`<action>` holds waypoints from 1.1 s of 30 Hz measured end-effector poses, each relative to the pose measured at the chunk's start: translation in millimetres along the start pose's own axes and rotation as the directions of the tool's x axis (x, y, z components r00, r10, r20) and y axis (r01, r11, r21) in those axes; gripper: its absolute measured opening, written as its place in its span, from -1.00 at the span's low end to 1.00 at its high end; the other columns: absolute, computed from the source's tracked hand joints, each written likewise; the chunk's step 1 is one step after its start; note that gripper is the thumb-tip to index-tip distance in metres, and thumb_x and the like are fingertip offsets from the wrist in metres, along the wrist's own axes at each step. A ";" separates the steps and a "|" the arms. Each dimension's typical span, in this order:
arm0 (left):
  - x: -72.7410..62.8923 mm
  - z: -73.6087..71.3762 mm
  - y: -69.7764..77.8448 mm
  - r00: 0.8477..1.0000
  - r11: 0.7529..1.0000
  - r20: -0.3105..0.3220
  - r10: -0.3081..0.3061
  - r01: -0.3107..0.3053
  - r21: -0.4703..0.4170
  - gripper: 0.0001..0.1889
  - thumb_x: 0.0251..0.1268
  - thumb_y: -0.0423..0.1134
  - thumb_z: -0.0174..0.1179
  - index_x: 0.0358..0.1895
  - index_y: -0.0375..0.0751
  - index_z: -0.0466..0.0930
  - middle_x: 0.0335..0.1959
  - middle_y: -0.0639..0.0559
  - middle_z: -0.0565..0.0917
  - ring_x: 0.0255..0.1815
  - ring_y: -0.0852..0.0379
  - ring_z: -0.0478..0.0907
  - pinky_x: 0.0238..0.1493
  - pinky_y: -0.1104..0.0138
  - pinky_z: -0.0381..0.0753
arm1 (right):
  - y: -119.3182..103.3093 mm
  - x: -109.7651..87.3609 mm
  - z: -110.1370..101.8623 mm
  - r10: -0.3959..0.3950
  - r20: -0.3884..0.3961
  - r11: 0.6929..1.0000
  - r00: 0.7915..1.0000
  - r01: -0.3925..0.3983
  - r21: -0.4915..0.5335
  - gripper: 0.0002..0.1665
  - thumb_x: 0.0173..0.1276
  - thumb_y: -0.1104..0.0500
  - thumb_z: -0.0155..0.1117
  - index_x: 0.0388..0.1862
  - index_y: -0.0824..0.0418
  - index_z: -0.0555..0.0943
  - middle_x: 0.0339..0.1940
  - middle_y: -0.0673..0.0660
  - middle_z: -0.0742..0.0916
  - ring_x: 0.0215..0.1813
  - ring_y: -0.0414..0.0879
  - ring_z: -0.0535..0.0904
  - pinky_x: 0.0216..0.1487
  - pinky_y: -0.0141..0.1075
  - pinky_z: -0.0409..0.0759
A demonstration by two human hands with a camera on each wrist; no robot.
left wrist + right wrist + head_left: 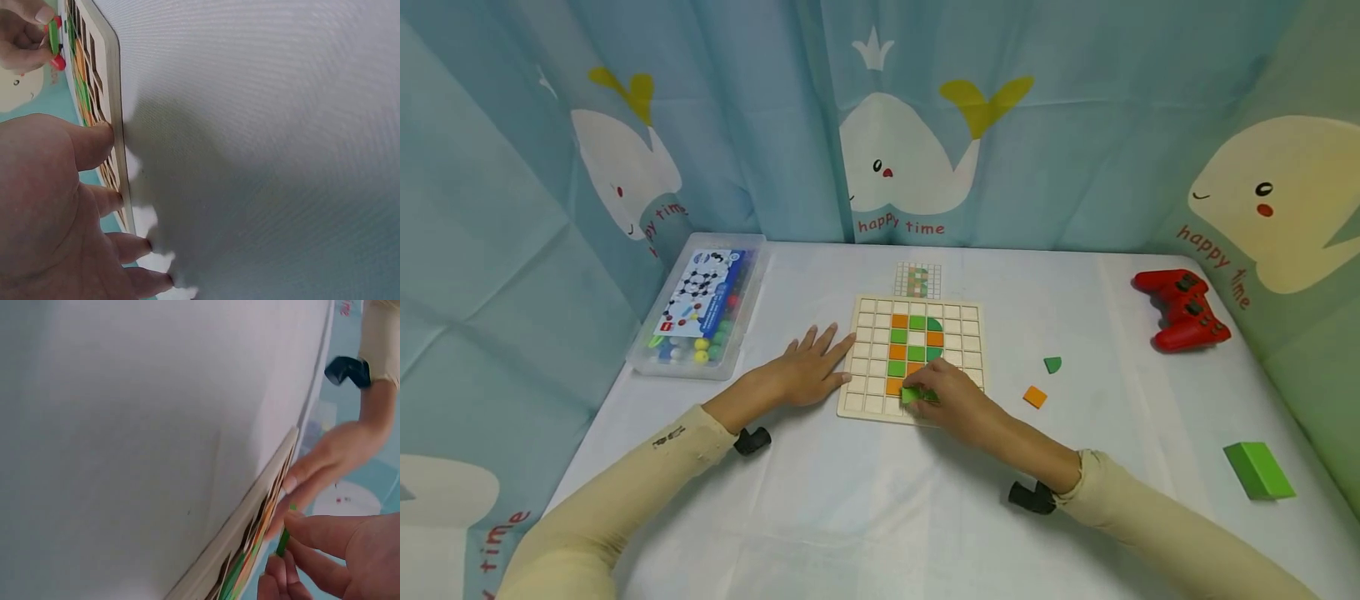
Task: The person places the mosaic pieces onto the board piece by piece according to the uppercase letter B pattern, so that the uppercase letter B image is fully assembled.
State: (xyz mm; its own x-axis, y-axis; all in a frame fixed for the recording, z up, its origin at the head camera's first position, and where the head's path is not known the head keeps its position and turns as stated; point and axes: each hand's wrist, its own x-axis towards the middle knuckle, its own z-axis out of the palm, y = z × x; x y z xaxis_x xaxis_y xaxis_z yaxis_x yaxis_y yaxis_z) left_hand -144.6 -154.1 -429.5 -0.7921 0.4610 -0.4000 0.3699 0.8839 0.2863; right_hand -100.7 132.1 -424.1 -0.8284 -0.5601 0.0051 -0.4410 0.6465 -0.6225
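A wooden grid board [867, 372] lies mid-table, its central columns filled with orange, light green and dark green tiles. My right hand [953, 398] is over the board's near part, pinching a light green tile [911, 394] between thumb and fingers. In the right wrist view that green tile [283, 541] is held on edge, above the board. Spread out flat, my left hand [812, 371] rests at the board's left edge, with thumb and index fingertips touching the frame. A small printed pattern card [918, 280] lies just behind the board.
Right of the board lie a dark green quarter-round tile [1052, 365] and an orange square tile [1035, 397]. Farther right are a red game controller [1182, 310] and a green block [1259, 471]. A clear plastic case [698, 307] of coloured pieces sits at the back left.
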 end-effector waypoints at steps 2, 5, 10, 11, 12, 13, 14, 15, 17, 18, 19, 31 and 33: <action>0.4 0.1 -0.2 1.000 1.000 0.001 -0.002 0.002 0.003 -0.24 0.75 0.18 -0.20 0.78 0.03 -0.25 0.76 -0.26 -0.28 0.74 -0.42 -0.34 0.64 -0.32 -0.14 | -3.6 3.2 4.9 -0.005 -0.004 1.000 1.000 0.005 -0.027 -0.72 0.37 0.31 0.51 0.04 0.30 0.72 -0.06 0.13 0.67 -0.05 -0.04 0.60 0.01 -0.19 0.67; 0.9 1.0 -0.5 1.000 1.000 0.005 -0.007 0.007 0.003 -0.24 0.75 0.19 -0.20 0.78 0.05 -0.25 0.77 -0.24 -0.28 0.74 -0.41 -0.34 0.64 -0.31 -0.14 | -7.7 6.8 11.6 -0.018 -0.007 0.998 1.000 0.017 -0.064 -0.81 0.36 0.31 0.53 -0.10 0.27 0.72 -0.11 0.10 0.67 -0.05 -0.04 0.61 0.04 -0.17 0.68; 0.7 0.9 0.2 1.000 1.000 0.005 -0.014 0.014 -0.002 -0.24 0.75 0.19 -0.19 0.78 0.05 -0.23 0.77 -0.24 -0.27 0.74 -0.41 -0.33 0.64 -0.31 -0.13 | -12.0 11.1 22.9 -0.094 -0.034 0.987 0.995 0.089 -0.134 -0.88 0.28 0.42 0.53 -0.31 0.29 0.74 -0.23 0.09 0.67 -0.14 -0.06 0.58 -0.05 -0.27 0.69; 0.6 0.7 0.4 1.000 1.000 0.005 -0.013 0.013 -0.003 -0.24 0.75 0.19 -0.19 0.78 0.05 -0.23 0.77 -0.24 -0.27 0.74 -0.41 -0.33 0.64 -0.31 -0.13 | -12.9 11.5 24.5 -0.114 -0.041 0.982 0.993 0.107 -0.153 -0.88 0.25 0.44 0.53 -0.32 0.30 0.74 -0.25 0.09 0.67 -0.17 -0.07 0.58 -0.08 -0.29 0.68; 0.4 0.4 0.7 1.000 1.000 0.004 -0.012 0.012 -0.004 -0.24 0.75 0.18 -0.19 0.78 0.05 -0.23 0.77 -0.25 -0.27 0.74 -0.41 -0.33 0.64 -0.31 -0.13 | -13.8 11.8 25.7 -0.120 -0.041 0.980 0.992 0.111 -0.167 -0.88 0.25 0.45 0.53 -0.33 0.31 0.75 -0.26 0.09 0.67 -0.19 -0.08 0.56 -0.10 -0.30 0.67; 0.4 0.3 0.8 1.000 1.000 0.003 -0.010 0.010 -0.003 -0.24 0.75 0.18 -0.19 0.78 0.04 -0.23 0.76 -0.25 -0.27 0.74 -0.41 -0.33 0.64 -0.31 -0.13 | -14.8 11.8 26.2 -0.124 -0.042 0.977 0.991 0.114 -0.178 -0.89 0.24 0.45 0.53 -0.32 0.31 0.75 -0.26 0.10 0.68 -0.20 -0.09 0.56 -0.11 -0.31 0.67; 0.3 0.2 0.9 1.000 1.000 0.002 -0.008 0.008 -0.004 -0.24 0.75 0.18 -0.19 0.78 0.04 -0.23 0.76 -0.25 -0.27 0.74 -0.42 -0.33 0.64 -0.32 -0.13 | -15.5 11.7 26.5 -0.125 -0.043 0.977 0.991 0.115 -0.181 -0.89 0.24 0.45 0.53 -0.32 0.32 0.75 -0.26 0.10 0.68 -0.20 -0.09 0.57 -0.11 -0.31 0.68; 0.2 0.1 0.9 1.000 1.000 0.001 -0.007 0.007 -0.005 -0.24 0.75 0.18 -0.19 0.78 0.04 -0.23 0.76 -0.25 -0.27 0.74 -0.42 -0.33 0.64 -0.32 -0.13 | -16.1 11.4 26.6 -0.127 -0.042 0.976 0.991 0.117 -0.183 -0.89 0.24 0.44 0.54 -0.31 0.33 0.76 -0.26 0.10 0.68 -0.21 -0.09 0.58 -0.12 -0.31 0.69; 0.1 0.0 1.1 1.000 1.000 0.003 -0.009 0.009 -0.005 -0.24 0.75 0.18 -0.19 0.78 0.04 -0.23 0.76 -0.25 -0.27 0.74 -0.42 -0.33 0.64 -0.32 -0.14 | -16.2 11.0 25.9 -0.125 -0.033 0.977 0.992 0.117 -0.178 -0.90 0.26 0.43 0.54 -0.29 0.32 0.76 -0.25 0.10 0.69 -0.19 -0.09 0.59 -0.10 -0.30 0.69; 0.0 0.1 1.1 1.000 1.000 0.003 -0.010 0.010 -0.004 -0.24 0.75 0.19 -0.19 0.78 0.04 -0.23 0.76 -0.25 -0.27 0.74 -0.41 -0.33 0.64 -0.32 -0.13 | -16.2 10.7 25.2 -0.112 -0.024 0.980 0.993 0.107 -0.168 -0.90 0.27 0.42 0.54 -0.27 0.32 0.77 -0.24 0.09 0.69 -0.17 -0.09 0.59 -0.08 -0.30 0.69; 0.0 0.0 1.1 1.000 1.000 0.004 -0.012 0.012 -0.003 -0.24 0.74 0.19 -0.18 0.78 0.04 -0.23 0.76 -0.25 -0.27 0.74 -0.41 -0.33 0.64 -0.31 -0.13 | -15.9 10.3 24.5 -0.103 -0.014 0.982 0.995 0.100 -0.162 -0.90 0.29 0.40 0.54 -0.25 0.31 0.77 -0.22 0.08 0.69 -0.15 -0.10 0.60 -0.06 -0.29 0.69; -0.5 -1.9 2.6 1.000 1.000 0.008 -0.012 0.012 -0.007 -0.24 0.75 0.18 -0.18 0.78 0.01 -0.22 0.76 -0.27 -0.27 0.73 -0.43 -0.33 0.64 -0.32 -0.14 | 16.1 -12.6 -8.6 0.054 -0.075 0.998 0.996 -0.051 0.044 -0.81 0.42 0.32 0.46 -0.02 0.27 0.78 -0.06 0.10 0.72 -0.05 -0.04 0.66 0.03 -0.16 0.70; -1.0 -2.0 3.0 1.000 1.000 0.008 -0.013 0.013 -0.009 -0.24 0.75 0.18 -0.17 0.78 0.01 -0.22 0.76 -0.26 -0.27 0.73 -0.43 -0.33 0.64 -0.32 -0.14 | 27.1 -21.1 -19.6 0.100 -0.142 0.994 0.985 -0.092 0.061 -0.78 0.44 0.33 0.42 0.04 0.30 0.76 -0.01 0.16 0.74 0.01 0.04 0.69 0.10 -0.06 0.71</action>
State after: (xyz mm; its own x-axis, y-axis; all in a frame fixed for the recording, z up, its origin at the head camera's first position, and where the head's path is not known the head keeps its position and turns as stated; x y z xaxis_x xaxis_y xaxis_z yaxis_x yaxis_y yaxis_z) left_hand -143.7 -152.1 -426.4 -0.7927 0.4503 -0.4109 0.3554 0.8890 0.2887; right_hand -102.0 171.6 -425.7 -0.9087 -0.4139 0.0537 -0.3411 0.6624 -0.6670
